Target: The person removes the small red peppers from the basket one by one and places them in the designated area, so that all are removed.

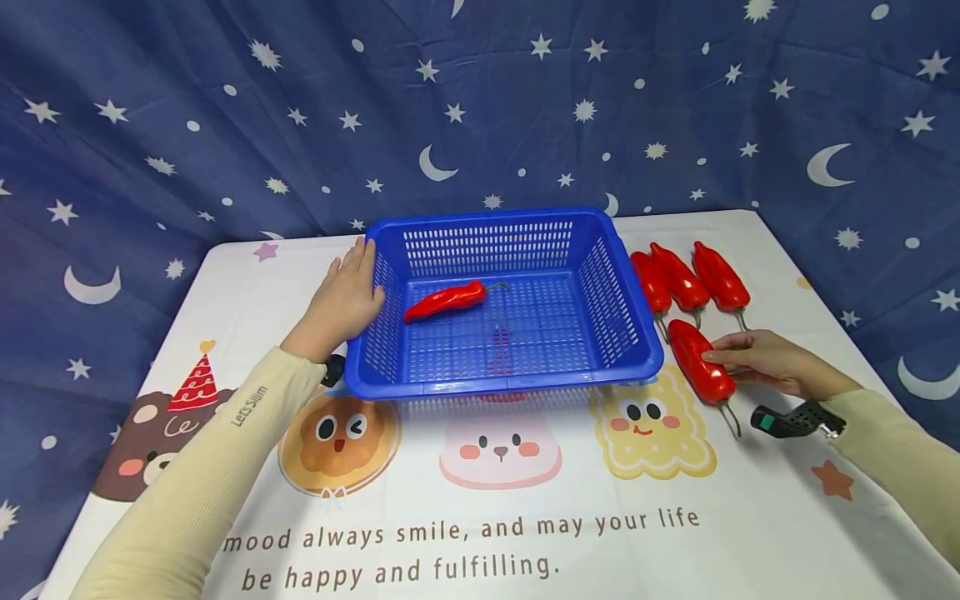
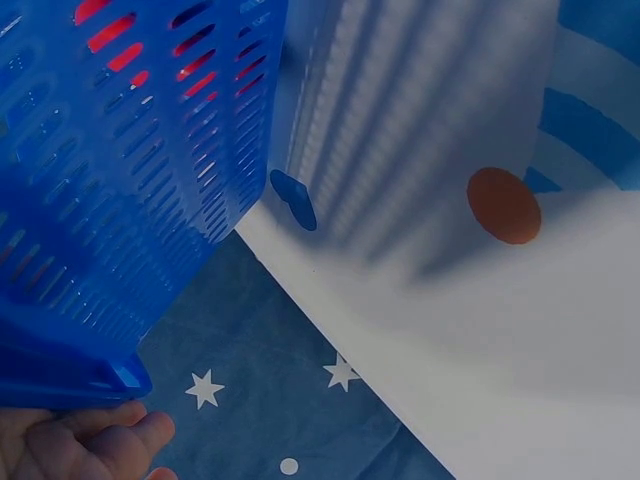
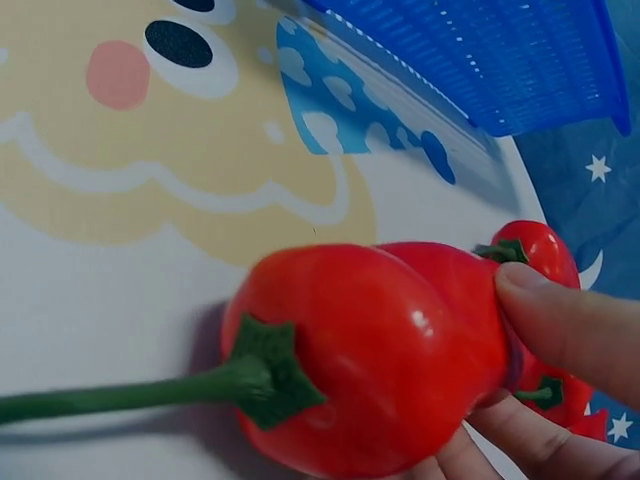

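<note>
My right hand (image 1: 772,362) pinches a large red chili pepper (image 1: 699,360) with a green stem, right of the blue plastic basket (image 1: 495,389). In the right wrist view the thumb and fingers hold this pepper's (image 3: 360,350) sides, its stem toward the camera. My left hand (image 1: 343,292) rests on the basket's left rim with its fingers extended; in the left wrist view fingertips (image 2: 110,440) show under the rim. One red pepper (image 1: 446,301) lies inside the basket, toward its left side.
Three more red peppers lie beyond the held one: one beside the basket wall (image 1: 651,283), a middle pepper (image 1: 679,277) and a right-hand pepper (image 1: 720,277). A white printed cloth (image 1: 480,533) covers the table. Behind it hangs a dark blue star-patterned curtain (image 1: 480,108).
</note>
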Action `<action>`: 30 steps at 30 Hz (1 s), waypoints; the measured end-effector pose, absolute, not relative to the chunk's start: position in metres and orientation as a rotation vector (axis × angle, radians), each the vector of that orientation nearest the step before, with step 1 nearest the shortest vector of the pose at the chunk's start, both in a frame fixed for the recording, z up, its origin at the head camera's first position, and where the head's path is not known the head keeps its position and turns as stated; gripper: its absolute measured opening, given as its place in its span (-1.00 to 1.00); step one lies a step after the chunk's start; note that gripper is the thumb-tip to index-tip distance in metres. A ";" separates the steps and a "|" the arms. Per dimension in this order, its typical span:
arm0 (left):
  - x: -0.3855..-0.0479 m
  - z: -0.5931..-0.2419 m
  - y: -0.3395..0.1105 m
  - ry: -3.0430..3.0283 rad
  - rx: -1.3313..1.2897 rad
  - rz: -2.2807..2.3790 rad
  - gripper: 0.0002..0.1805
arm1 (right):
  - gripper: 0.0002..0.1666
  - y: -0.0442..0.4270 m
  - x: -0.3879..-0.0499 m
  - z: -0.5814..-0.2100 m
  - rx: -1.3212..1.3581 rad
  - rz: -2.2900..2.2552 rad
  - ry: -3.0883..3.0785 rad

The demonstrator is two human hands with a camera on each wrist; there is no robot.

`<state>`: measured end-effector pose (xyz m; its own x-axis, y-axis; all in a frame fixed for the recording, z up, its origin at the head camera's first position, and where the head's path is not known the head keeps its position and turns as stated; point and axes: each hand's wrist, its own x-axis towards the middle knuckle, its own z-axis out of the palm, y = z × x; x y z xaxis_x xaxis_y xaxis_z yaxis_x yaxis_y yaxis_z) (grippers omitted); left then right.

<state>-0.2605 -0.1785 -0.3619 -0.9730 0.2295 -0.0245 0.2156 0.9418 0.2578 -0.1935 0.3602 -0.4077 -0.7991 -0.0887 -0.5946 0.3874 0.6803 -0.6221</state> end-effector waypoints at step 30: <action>-0.259 -0.360 -0.177 3.044 0.355 0.376 -0.25 | -0.33 0.398 -0.206 -0.384 0.089 -1.135 2.134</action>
<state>-0.2588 -0.1774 -0.3597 -0.9721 0.2333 -0.0256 0.2200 0.9439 0.2463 -0.2055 0.3982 -0.3836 -0.7476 -0.2534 -0.6139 0.3673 0.6124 -0.7000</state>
